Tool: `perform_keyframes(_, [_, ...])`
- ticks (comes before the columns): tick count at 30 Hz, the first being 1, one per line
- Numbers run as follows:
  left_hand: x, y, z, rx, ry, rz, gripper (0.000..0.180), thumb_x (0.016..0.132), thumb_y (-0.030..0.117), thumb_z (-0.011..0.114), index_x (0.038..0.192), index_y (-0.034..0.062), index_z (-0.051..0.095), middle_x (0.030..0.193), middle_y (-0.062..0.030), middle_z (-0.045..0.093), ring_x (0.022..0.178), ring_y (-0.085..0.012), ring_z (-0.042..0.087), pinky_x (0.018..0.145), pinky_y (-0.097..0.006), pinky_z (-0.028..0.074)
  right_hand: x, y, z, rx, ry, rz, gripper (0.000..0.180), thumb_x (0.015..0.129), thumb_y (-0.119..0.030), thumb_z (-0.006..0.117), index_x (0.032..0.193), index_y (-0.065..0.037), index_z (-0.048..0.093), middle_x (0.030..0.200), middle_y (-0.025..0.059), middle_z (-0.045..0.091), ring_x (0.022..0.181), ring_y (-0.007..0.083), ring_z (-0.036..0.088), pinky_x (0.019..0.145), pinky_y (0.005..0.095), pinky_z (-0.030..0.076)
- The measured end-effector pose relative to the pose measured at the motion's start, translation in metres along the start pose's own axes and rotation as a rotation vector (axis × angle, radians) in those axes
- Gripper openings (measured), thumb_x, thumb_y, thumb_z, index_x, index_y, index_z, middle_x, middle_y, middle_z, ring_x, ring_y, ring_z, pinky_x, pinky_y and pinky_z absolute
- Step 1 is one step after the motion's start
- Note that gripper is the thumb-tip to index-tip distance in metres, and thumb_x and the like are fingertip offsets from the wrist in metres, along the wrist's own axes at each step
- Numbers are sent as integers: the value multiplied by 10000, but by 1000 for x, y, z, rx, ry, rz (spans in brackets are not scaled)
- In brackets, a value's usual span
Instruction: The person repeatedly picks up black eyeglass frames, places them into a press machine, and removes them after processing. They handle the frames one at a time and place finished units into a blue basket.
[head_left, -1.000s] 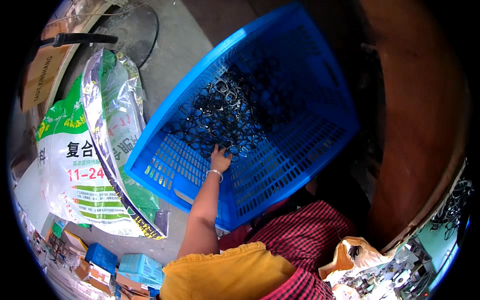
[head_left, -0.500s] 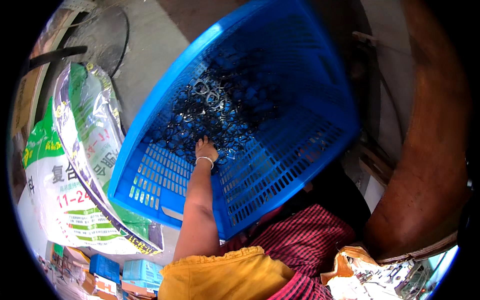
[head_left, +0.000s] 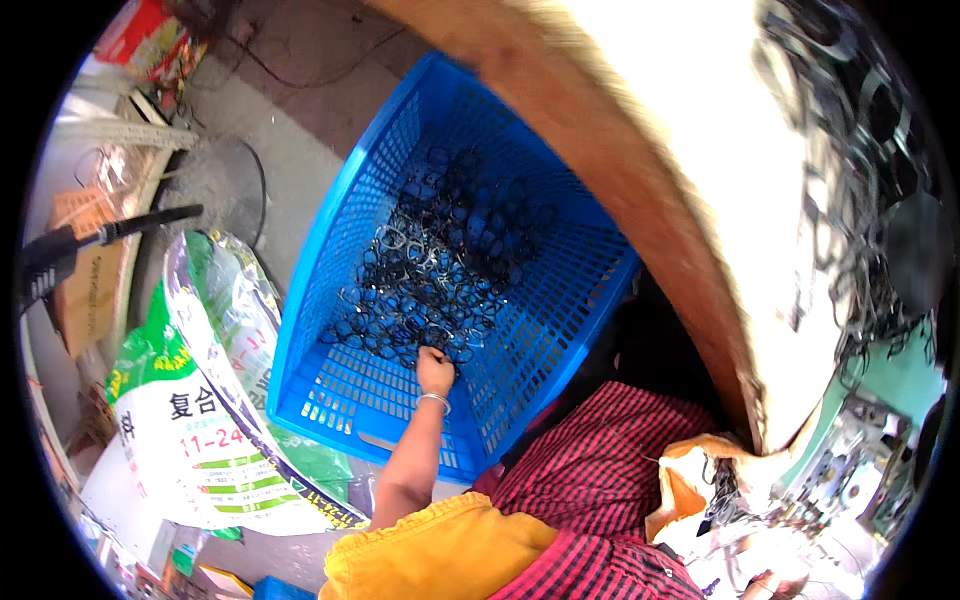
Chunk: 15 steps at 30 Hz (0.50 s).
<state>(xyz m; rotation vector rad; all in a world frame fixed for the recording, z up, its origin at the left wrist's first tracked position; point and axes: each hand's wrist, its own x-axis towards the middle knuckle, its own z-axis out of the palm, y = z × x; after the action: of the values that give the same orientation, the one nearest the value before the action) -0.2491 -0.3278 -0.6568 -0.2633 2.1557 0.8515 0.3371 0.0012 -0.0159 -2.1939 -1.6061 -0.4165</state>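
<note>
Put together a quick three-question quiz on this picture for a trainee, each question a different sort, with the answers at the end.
1. True or false: the white-and-green sack lies to the left of the blue basket in the picture.

2. The left hand is at the near edge of a pile of small looped pieces. What colour are most of them?
A) Yellow
B) Black
C) Red

3. Short answer: what is worn on the left wrist?

Key:
1. True.
2. B.
3. A pale bracelet.
</note>
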Motion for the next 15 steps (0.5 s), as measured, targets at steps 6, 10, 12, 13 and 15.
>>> perform_keyframes(6, [-47,90,-6,-176,-123,183,107,841,62,704,892,28,617,801,-62,632,689,-152,597,624,-285,488,21,47,45,229,23,61,307,963,-227,600,1208,-50,652,962,37,692,797,139,597,730,277,479])
perform_keyframes(10, [-72,127,-12,-410,-237,68,157,857,145,741,855,39,625,649,-58,593,481,-143,532,447,-288,415,37,78,72,351,39,92,303,958,-221,610,1200,-47,665,973,27,691,807,126,590,743,265,473])
perform_keyframes(12, [-89,138,-24,-382,-350,-136,144,851,143,747,865,50,639,646,-40,580,471,-131,499,424,-286,369,45,90,82,401,46,106,301,956,-219,615,1196,-45,672,979,22,690,812,119,587,749,260,470])
perform_keyframes(13, [-97,145,-30,-366,-408,-235,138,849,142,750,870,55,646,644,-31,573,467,-125,482,413,-284,346,48,95,89,427,50,113,301,955,-217,617,1194,-44,676,982,19,690,814,116,585,752,257,469])
perform_keyframes(15, [-109,141,-43,-431,-558,-251,116,898,168,706,948,70,669,660,34,519,482,-75,401,400,-253,278,51,103,100,479,49,131,299,952,-214,622,1189,-43,682,988,14,690,819,109,581,758,251,466])
